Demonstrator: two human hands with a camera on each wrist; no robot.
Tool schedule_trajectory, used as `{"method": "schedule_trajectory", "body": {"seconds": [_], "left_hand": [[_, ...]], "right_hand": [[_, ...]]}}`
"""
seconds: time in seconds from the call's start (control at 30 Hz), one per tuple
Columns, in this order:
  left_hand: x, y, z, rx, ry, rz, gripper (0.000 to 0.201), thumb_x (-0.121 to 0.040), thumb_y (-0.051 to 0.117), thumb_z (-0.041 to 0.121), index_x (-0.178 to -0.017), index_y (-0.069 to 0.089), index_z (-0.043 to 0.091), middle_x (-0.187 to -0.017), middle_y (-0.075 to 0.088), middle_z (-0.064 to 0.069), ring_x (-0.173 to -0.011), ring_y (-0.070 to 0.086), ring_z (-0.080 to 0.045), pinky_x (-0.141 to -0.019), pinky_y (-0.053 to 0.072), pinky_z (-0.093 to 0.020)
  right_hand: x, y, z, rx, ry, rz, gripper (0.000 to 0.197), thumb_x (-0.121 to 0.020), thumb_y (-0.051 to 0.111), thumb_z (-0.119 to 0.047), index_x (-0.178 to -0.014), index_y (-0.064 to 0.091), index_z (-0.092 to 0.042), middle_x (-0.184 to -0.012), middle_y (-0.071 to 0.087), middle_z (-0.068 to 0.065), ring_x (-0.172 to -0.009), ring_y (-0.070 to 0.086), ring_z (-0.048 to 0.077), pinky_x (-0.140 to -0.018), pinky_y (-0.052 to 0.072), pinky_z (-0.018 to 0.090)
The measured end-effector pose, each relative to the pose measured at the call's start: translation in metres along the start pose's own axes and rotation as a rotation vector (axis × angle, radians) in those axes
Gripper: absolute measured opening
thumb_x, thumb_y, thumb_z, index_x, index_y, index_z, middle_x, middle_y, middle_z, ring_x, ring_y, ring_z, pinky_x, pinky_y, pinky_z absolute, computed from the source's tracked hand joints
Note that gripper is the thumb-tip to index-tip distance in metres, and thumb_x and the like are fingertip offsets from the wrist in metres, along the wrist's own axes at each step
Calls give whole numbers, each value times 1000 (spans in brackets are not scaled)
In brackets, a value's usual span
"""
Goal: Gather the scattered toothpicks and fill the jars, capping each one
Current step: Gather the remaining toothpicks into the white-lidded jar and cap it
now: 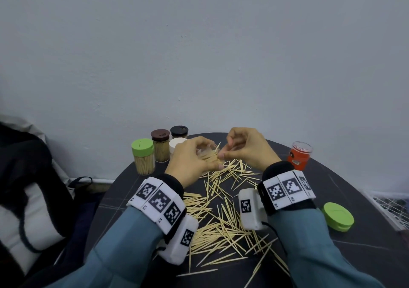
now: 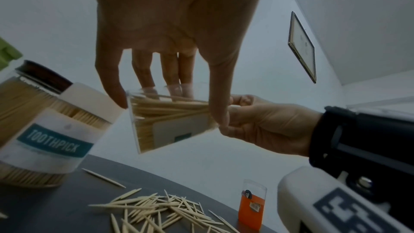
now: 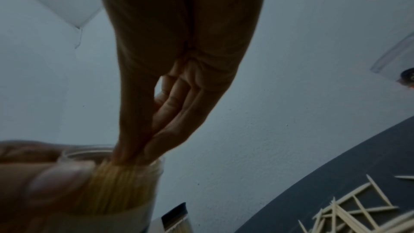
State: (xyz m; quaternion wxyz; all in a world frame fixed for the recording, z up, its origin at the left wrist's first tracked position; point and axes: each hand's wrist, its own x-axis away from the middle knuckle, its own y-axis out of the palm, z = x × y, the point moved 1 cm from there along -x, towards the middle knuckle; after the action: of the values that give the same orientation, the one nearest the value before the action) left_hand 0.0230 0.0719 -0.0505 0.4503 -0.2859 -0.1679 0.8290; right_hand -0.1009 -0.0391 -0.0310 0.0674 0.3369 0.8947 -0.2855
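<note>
Dark and round, your table (image 1: 365, 232) sits against a pale wall, thin wooden toothpicks (image 1: 223, 228) strewn between your wrists. Your left hand (image 1: 190, 161) grips the clear plastic jar (image 2: 165, 118), tilted; your right hand (image 1: 245, 150) pinches a bundle at its mouth. They're light, stiff and sharp, so hold them mid-length. Only the left wrist view shows how full the jar is; only the head view shows the loose green lid (image 1: 337, 215).

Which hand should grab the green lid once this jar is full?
Right. The loose green lid lies on the table beside the right hand's forearm, and the left hand is tied up holding the open jar, so only the toothpick bundle needs releasing.
</note>
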Motion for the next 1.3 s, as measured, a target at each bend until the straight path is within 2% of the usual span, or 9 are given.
{"method": "schedule_trajectory", "body": {"seconds": [0.17,0.3,0.37,0.5,0.67,0.77,0.9,1.07,1.3], "left_hand": [[0,-1,-2,4,-12,0,59,-59,87,30,-112,64,18,-100,64,5,-89,57,-6,-65,36,-9],[0,-3,-1,43,-24,-6,58,-63,85,28,-115,62,19,-108,62,5,-95,54,-8,-68,37,-9],[0,-3,0,51,-34,-6,58,-64,84,28,-117,61,19,-111,61,5,-99,52,-9,-69,37,-13],[-1,-2,0,52,-47,-10,60,-62,85,30,-117,62,19,-112,63,4,-99,54,-11,-76,38,-20],[-2,-1,-4,41,-48,-7,58,-60,86,32,-112,65,19,-107,65,4,-99,58,-12,-78,44,-20],[-2,0,-5,20,-46,-13,60,-59,87,33,-113,65,18,-107,65,4,-100,58,-12,-83,45,-23],[-1,-1,-2,21,-56,-7,61,-62,86,30,-117,63,17,-112,63,4,-100,56,-11,-79,40,-20],[0,-3,-2,13,-77,21,64,-64,84,31,-121,60,17,-119,62,2,-101,52,-9,-80,36,-20],[-1,-9,-1,54,-118,34,59,-64,85,29,-117,62,18,-114,63,3,-99,54,-10,-69,38,-16]], "right_hand": [[0,3,-1,2,4,-37,22,-68,79,-7,-73,59,-16,-67,70,4,-65,66,10,-73,51,24],[0,-2,-3,-71,-22,16,15,-71,76,-8,-81,64,-10,-81,71,7,-77,68,15,-74,56,24],[1,-6,-5,-12,-69,43,10,-74,75,-10,-80,66,-12,-79,69,3,-75,64,11,-75,52,20],[0,-6,-3,154,-75,30,8,-78,72,-18,-86,70,-21,-74,63,-4,-70,54,10,-70,45,25],[0,2,1,164,-34,9,11,-79,72,-18,-89,70,-16,-81,69,-1,-77,65,14,-75,52,26],[-1,4,4,126,-2,59,8,-77,73,-13,-84,70,-12,-75,69,0,-69,66,9,-72,54,22],[-2,5,5,123,-26,136,8,-74,76,-9,-76,69,-12,-69,67,-4,-60,59,-2,-63,48,9],[-2,4,4,121,-55,163,16,-69,80,-9,-76,66,-15,-68,68,0,-58,56,3,-59,45,11],[0,10,-2,109,-58,76,11,-76,75,-17,-86,70,-16,-81,73,-1,-74,67,1,-72,47,8]]}}
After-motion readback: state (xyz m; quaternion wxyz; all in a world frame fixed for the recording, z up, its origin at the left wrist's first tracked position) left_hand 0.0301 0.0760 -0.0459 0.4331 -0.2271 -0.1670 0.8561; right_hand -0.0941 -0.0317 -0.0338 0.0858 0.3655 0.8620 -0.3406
